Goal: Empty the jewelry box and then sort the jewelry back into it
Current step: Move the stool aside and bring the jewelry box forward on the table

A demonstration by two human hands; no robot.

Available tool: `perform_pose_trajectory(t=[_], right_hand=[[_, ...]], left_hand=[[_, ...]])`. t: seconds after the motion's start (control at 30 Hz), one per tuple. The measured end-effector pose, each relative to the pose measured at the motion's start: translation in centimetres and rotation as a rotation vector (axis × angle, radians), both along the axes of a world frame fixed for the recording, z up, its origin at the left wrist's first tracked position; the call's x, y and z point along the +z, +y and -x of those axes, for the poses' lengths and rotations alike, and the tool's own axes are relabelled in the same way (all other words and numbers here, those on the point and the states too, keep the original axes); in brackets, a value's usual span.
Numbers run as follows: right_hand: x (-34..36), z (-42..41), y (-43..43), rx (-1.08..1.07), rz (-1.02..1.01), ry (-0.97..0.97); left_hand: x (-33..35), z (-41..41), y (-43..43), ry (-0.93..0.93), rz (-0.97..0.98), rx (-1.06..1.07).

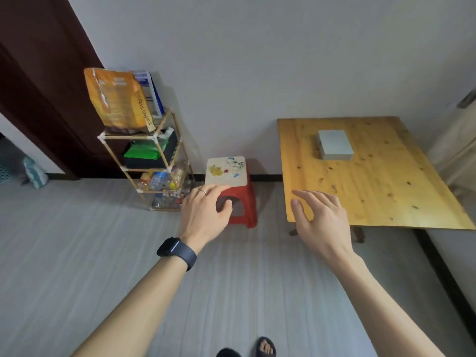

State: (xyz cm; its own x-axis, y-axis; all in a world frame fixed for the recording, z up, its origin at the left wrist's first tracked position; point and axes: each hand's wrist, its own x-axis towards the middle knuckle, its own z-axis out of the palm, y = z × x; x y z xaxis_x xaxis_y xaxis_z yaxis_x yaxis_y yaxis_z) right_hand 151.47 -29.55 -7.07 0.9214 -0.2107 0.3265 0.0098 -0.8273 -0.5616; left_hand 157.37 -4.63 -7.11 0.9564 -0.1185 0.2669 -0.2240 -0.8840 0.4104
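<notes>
I see one jewelry box (334, 145), and it sits shut on the one table (381, 202), toward the far side, well apart from my hands. The box is a flat, pale grey block with straight sides and a smooth top. The table is yellow wood with little dark knots in it, and its top is a big flat board. Beside the table stands one small stool (242, 210) of red plastic, with a pale square seat that has flowers painted on it. To the left of the stool is one thin rack (164, 140) made of light sticks, with one shiny orange bag (116, 99) on its top shelf and some clear bottles lower down. The floor is grey with long stripes. My two hands are out in front of me. My left hand (206, 210) has loose, spread fingers and holds nothing; in my view it lies over the stool. It wears one thin ring (203, 192), and one dark watch (177, 249) goes round the wrist. My right hand (322, 217) is spread wide too, with nothing in it, near the table's front left corner.
</notes>
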Motion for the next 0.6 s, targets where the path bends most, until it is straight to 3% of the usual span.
perform_pose_trajectory(t=[0.3,0.6], right_hand=[[-1.7,-17.2,-0.6,-0.088,-0.012,0.031],[-2.3,-30.6,-1.0,-0.29,0.012,0.106]], left_hand=[[-1.8,-19.0,-1.0,0.019,-0.037,-0.081],[-2.4,-38.2,-3.7,0.076,-0.058,-0.319]])
